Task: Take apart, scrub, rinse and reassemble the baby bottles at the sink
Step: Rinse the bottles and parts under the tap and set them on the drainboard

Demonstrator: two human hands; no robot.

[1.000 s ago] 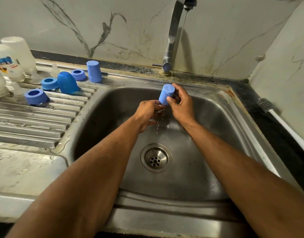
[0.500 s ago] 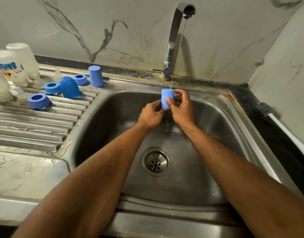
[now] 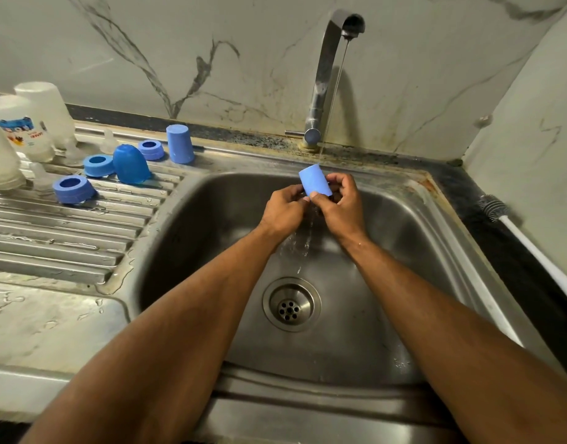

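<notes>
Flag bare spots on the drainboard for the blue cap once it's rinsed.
Free: the drainboard ribs in front of the nearest blue ring, across to the sink rim. Crowded: the back strip, with bottles, rings, dome cap and tall cap.

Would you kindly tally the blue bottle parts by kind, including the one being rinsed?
Tall blue caps: 2, one held under the tap, one on the drainboard
Domed blue cap: 1
Blue collar rings: 3
Total: 6
</notes>
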